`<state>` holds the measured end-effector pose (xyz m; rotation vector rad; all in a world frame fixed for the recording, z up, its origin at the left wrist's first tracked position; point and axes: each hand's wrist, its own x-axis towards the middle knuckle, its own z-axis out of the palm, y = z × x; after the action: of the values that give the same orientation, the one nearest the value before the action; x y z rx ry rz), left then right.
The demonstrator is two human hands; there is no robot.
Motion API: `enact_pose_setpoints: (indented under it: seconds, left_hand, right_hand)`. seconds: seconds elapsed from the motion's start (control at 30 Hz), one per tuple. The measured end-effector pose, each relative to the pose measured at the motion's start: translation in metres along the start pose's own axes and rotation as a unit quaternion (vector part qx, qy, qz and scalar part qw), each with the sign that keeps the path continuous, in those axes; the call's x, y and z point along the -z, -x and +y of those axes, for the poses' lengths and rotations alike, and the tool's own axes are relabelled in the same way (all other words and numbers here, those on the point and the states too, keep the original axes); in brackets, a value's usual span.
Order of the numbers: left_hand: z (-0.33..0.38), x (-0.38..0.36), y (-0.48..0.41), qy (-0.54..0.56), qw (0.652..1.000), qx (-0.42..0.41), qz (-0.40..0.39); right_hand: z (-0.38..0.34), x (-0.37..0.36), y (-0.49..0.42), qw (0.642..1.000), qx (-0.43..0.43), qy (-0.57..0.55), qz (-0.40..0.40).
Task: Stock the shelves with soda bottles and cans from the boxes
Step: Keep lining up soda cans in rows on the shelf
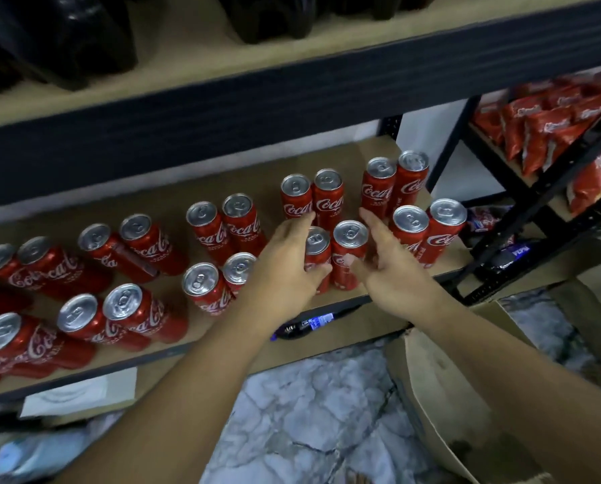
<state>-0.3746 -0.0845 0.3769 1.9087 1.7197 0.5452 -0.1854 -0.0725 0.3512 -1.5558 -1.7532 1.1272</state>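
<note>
Hands flank two red Coca-Cola cans standing side by side at the front edge of the shelf (173,190), center frame. Left hand (285,263) holds the left-hand can (317,244): fingers nearly straight along its left side, thumb curled across its front. Right hand (393,274) holds the right-hand can (349,239) the same way, with long fingers up its right side and the thumb pressed on the front low down. The two cans touch each other and stand upright, silver tops up. More red cans (201,225) stand in pairs across the same shelf, from far left to the right end, in a back row and a front row. Dark bottles (58,40) sit on the shelf above, upper left. Red snack bags (536,134) fill the neighbouring rack, upper right. Pepsi bottle (306,326) lies under the shelf, below the hands. Open cardboard box (449,396) sits lower right on the marbled floor (309,413). White paper (79,393) shows lower left.
</note>
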Motion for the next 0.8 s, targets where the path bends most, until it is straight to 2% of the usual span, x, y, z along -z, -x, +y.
enact_pose_setpoints:
  seconds: [0.13, 0.33, 0.8]
  left_hand:
    - [0.009, -0.005, -0.009, -0.046, 0.998, 0.035, 0.007]
    - [0.008, 0.000, -0.008, -0.075, 0.997, 0.035, -0.001]
    - [0.001, -0.002, 0.003, -0.065, 0.997, 0.033, 0.008]
  right_hand:
    - [0.003, 0.009, -0.005, 0.999, -0.009, -0.001, -0.045]
    - [0.006, 0.013, -0.007, 0.998, 0.000, -0.006, -0.059]
    - [0.012, 0.011, -0.004, 0.995, 0.008, -0.033, -0.089]
